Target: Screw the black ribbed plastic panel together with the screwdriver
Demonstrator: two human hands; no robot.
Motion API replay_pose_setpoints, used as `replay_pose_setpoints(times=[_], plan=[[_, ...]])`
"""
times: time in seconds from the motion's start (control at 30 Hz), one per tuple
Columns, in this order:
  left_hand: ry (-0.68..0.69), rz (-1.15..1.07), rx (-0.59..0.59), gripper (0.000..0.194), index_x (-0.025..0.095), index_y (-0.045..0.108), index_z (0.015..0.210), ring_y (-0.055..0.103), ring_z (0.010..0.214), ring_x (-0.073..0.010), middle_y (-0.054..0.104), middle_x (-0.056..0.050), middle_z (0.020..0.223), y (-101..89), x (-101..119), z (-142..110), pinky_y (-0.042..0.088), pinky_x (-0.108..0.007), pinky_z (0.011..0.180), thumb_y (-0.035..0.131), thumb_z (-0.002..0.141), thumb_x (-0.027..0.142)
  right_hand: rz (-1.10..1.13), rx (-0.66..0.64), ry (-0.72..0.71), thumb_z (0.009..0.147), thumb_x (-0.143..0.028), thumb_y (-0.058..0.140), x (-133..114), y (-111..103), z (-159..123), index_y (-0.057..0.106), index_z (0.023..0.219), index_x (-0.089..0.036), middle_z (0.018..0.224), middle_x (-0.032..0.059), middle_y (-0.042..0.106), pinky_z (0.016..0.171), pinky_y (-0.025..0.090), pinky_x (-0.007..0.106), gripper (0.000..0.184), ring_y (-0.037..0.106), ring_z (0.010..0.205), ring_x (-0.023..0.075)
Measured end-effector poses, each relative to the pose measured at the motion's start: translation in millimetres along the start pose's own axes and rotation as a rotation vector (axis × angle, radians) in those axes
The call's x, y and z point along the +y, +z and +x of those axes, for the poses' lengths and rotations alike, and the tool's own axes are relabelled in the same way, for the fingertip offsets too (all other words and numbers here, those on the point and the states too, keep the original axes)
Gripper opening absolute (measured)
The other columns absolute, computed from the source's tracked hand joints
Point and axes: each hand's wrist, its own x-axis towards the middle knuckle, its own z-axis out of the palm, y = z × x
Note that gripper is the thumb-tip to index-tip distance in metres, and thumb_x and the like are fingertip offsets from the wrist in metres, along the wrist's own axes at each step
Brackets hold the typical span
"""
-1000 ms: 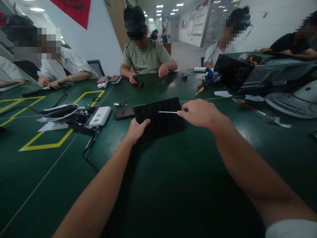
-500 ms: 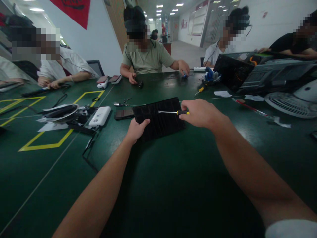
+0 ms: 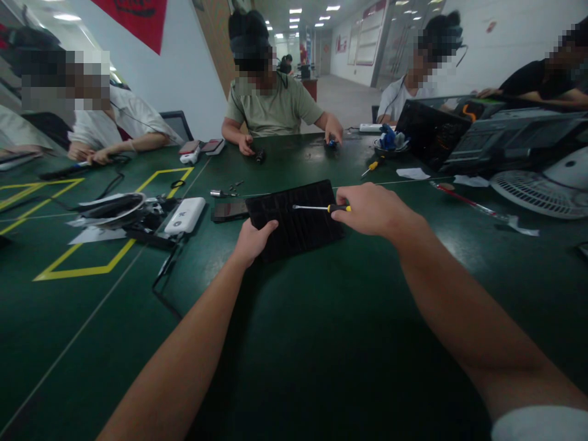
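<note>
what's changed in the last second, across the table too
The co-worker's hand opposite moved rightward in the picture to the small blue object, then shifted slightly left with it. More of the screwdriver handle shows at the right hand. The left hand stayed on the black case.

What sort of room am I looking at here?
Probably a shared office workroom: several people sit around a large green table, the right hand holds a screwdriver, and what looks like a computer case lies opposite.
</note>
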Motion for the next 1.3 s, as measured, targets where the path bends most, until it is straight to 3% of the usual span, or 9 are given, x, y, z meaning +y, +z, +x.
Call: replay_pose_setpoints(times=[0.8,0.97,1.07,1.3], plan=[[0.013,-0.043,-0.014,0.045,0.017,0.081,0.112,0.08,0.12,-0.0396,0.086,-0.014,0.12,0.2,-5.1,2.3,0.06,-0.057,0.113,0.09,0.076,0.043,0.018,-0.11,0.016,0.113,-0.052,0.042,-3.5,-4.0,1.3,0.082,0.121,-0.019,0.127,0.0209,0.08,0.092,0.055,0.051,0.052,0.073,0.12,0.0422],[0.006,-0.017,-0.001,0.044,0.018,0.082,0.11,0.079,0.119,-0.0401,0.086,-0.014,0.118,-0.7,-5.3,2.9,0.06,-0.057,0.113,0.091,0.075,0.043,0.017,-0.086,0.019,0.11,-0.056,0.051,-1.5,0.1,3.1,0.078,0.124,-0.022,0.116,0.0177,0.08,0.086,0.053,0.047,0.046,0.074,0.109,0.0384],[0.002,-0.031,-0.006,0.045,0.018,0.082,0.111,0.08,0.118,-0.0398,0.086,-0.014,0.118,-0.7,-5.6,2.7,0.06,-0.057,0.112,0.091,0.075,0.043,0.004,-0.068,0.004,0.105,-0.05,0.061,-0.1,3.1,3.8,0.074,0.128,-0.023,0.116,0.0155,0.079,0.081,0.05,0.044,0.037,0.073,0.105,0.0359],[0.005,-0.026,-0.004,0.046,0.018,0.082,0.111,0.08,0.118,-0.0396,0.087,-0.014,0.118,-0.4,-4.4,1.9,0.06,-0.057,0.113,0.091,0.074,0.043,0.003,-0.06,-0.016,0.105,-0.045,0.062,1.8,0.9,2.1,0.074,0.125,-0.025,0.121,0.0149,0.08,0.078,0.045,0.042,0.031,0.072,0.11,0.0358]])
